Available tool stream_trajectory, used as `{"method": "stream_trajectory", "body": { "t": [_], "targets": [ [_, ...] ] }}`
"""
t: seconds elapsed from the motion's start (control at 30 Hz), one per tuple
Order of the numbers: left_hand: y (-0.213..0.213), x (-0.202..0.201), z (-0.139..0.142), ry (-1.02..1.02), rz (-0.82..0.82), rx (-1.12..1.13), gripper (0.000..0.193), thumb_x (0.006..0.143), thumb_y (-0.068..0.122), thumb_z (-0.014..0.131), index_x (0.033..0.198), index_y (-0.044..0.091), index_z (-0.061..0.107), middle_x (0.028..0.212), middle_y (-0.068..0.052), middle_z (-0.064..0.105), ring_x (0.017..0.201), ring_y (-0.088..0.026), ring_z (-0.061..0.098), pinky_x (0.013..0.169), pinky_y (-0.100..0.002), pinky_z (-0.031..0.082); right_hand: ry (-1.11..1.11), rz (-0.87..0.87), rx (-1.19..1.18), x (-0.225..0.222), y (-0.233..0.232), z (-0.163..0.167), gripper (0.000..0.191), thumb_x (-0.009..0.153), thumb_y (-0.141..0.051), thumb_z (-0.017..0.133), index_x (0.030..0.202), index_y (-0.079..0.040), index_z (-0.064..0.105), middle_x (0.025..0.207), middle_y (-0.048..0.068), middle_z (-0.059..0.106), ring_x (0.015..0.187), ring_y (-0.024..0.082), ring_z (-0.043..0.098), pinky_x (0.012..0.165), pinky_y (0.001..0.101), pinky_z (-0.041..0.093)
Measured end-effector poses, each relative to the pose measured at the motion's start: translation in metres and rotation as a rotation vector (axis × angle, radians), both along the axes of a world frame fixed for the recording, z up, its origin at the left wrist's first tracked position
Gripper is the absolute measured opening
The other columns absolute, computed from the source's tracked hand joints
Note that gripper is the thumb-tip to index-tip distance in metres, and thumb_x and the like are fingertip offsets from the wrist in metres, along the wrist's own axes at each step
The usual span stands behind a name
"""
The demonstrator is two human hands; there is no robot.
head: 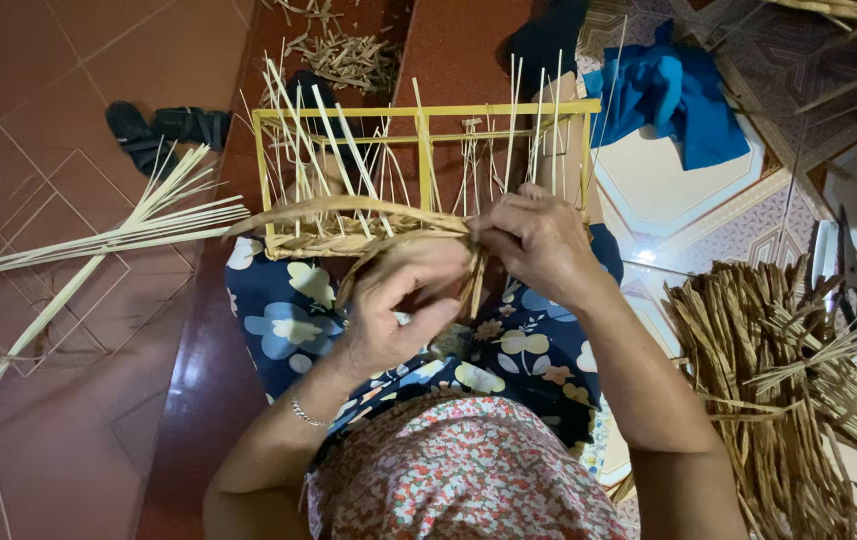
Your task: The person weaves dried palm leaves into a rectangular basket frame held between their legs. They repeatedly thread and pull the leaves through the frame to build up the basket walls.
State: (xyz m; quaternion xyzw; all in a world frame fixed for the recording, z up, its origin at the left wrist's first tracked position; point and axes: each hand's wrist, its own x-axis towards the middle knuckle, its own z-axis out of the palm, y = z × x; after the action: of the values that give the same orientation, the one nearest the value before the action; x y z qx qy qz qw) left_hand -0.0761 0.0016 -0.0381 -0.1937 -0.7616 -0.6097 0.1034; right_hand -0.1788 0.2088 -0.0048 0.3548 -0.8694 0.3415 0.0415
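No packages, labels, signs or screens anywhere in the frame, from upper left to lower right.

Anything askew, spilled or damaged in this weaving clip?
Nothing looks damaged. Both hands, left hand and right hand, grip fibre strands at the yellow frame on the lap. Loose bits: scraps strewn on the floor beyond it, a blue cloth crumpled, sandals lying askew.
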Motion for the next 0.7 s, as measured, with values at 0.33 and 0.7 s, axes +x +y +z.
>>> {"method": "stream_trajectory", "body": {
  "t": [0.33,0.7],
  "targets": [
    [-0.032,-0.024,0.009,0.431,0.308,-0.961,0.014,0.093,0.015,0.074,0.105,0.009,0.069,0.145,-0.014,0.058,0.136,-0.028,0.045,0.113,-0.052,0.028,0.067,-0.12,-0.093,0.009,-0.012,-0.02,0.004,0.091,-0.009,0.078,0.089,-0.006,0.077,0.072,0.007,0.069,0.063,0.019,0.056,0.057,0.0361,0.047],
    [-0.051,-0.008,-0.006,0.053,0.299,-0.869,0.022,0.108,0.02,0.062,0.123,0.004,0.065,0.112,-0.015,0.064,0.103,-0.026,0.061,0.085,-0.042,0.054,0.254,-0.255,-0.13,0.01,-0.023,-0.031,0.015,0.091,-0.012,0.082,0.094,-0.006,0.069,0.082,0.007,0.067,0.072,0.021,0.062,0.06,0.036,0.049]
  ]
}}
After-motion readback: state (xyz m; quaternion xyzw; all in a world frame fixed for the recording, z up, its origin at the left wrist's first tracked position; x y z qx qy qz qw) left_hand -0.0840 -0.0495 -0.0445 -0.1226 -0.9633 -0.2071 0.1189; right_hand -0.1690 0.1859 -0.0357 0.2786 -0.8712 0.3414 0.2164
